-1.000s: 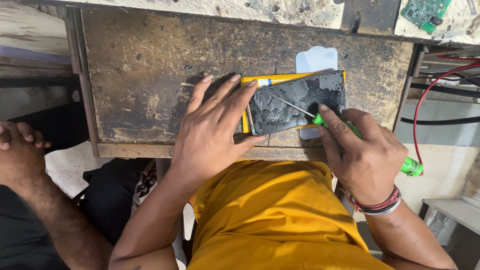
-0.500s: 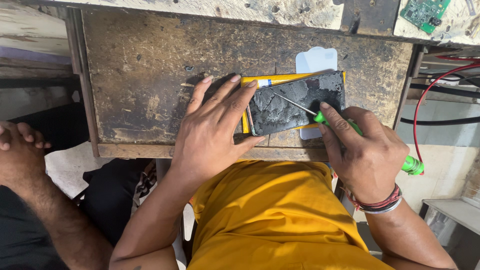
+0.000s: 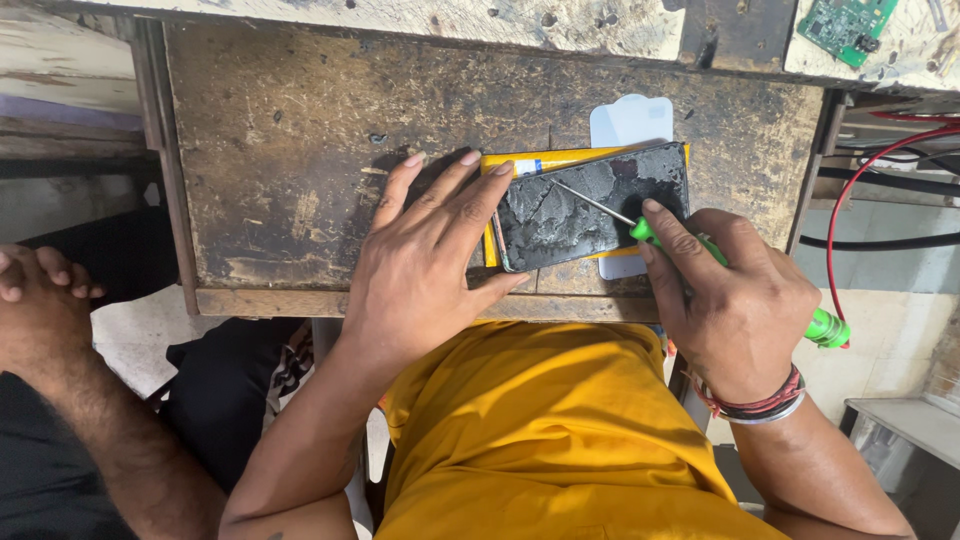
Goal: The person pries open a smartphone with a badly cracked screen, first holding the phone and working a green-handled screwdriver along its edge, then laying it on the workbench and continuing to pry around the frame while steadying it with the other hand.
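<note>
A dark phone body (image 3: 570, 215) with grey residue on its open back lies on a yellow flat piece (image 3: 545, 160) on a worn wooden table (image 3: 300, 180). My left hand (image 3: 425, 265) rests flat beside it, fingers spread, pressing the phone's left edge. A green-handled screwdriver (image 3: 820, 325) is gripped in my right hand (image 3: 735, 300); its thin metal shaft (image 3: 595, 203) points up-left with the tip on the phone's back.
A pale blue-white film piece (image 3: 630, 118) lies under the phone's far end. A green circuit board (image 3: 845, 25) sits on the upper shelf at top right. Red and black cables (image 3: 880, 180) run along the right. Another person's clasped hands (image 3: 40, 300) are at left.
</note>
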